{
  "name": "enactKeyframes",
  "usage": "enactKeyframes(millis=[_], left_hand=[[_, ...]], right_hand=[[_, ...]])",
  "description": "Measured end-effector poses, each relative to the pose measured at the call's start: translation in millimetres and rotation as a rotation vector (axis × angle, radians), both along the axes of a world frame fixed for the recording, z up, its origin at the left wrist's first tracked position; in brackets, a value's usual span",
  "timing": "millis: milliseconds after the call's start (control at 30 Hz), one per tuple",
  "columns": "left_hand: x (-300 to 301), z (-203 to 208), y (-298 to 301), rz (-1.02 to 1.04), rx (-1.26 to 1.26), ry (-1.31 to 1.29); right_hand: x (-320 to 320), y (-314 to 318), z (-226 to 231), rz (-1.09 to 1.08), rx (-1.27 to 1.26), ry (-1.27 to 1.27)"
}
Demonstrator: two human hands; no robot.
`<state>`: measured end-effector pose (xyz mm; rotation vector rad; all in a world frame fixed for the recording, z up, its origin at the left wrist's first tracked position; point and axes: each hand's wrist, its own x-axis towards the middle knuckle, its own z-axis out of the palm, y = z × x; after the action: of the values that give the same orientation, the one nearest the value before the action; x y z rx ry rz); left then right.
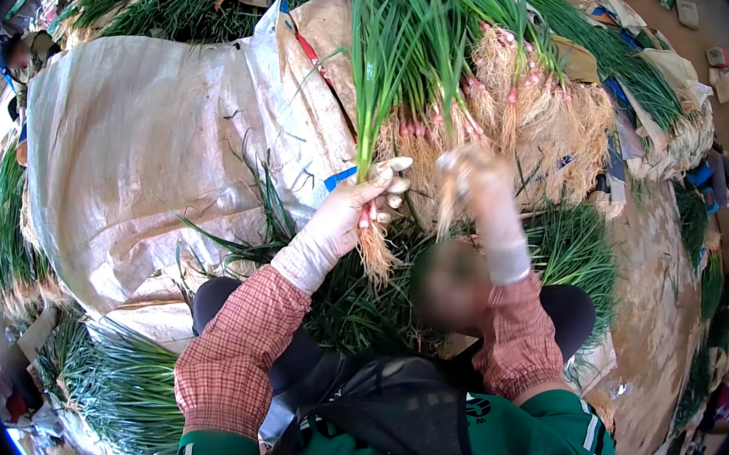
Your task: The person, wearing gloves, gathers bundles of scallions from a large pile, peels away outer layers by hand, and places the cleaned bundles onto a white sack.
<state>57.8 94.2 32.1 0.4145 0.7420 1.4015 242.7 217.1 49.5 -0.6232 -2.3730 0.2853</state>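
My left hand (366, 199), in a whitish glove, is closed around a small bunch of spring onions (369, 107). Their long green leaves stand up above the fist, while pinkish bulbs and pale roots (375, 254) hang out below it. To the right, my right hand (485, 177), also gloved, is blurred by motion. It appears closed on a spring onion, whose smeared roots (446, 208) dangle at its left side. Just beyond both hands lies a large heap of spring onions (511, 82), with pink bulbs and tangled roots toward me.
A pale plastic sheet (140, 148) covers a mound at the left. Loose green leaves (355, 307) lie between my knees, and more spring onions (131, 381) are piled at lower left. Another person (28, 59) is at the far left edge. Brown ground (659, 288) runs along the right.
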Motion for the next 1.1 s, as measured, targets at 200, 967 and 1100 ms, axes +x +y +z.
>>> enactKeyframes(millis=[200, 967, 1100], left_hand=[[2, -30, -1, 0.034, -0.120, 0.333], [2, -24, -17, 0.047, -0.030, 0.040], [0, -30, -23, -0.026, 0.009, 0.092]], right_hand=[[-18, -45, -30, -0.133, -1.173, 0.338], [-73, -54, -49, 0.373, -1.705, 1.269], [-85, -54, -15, 0.184, -1.511, 0.848]])
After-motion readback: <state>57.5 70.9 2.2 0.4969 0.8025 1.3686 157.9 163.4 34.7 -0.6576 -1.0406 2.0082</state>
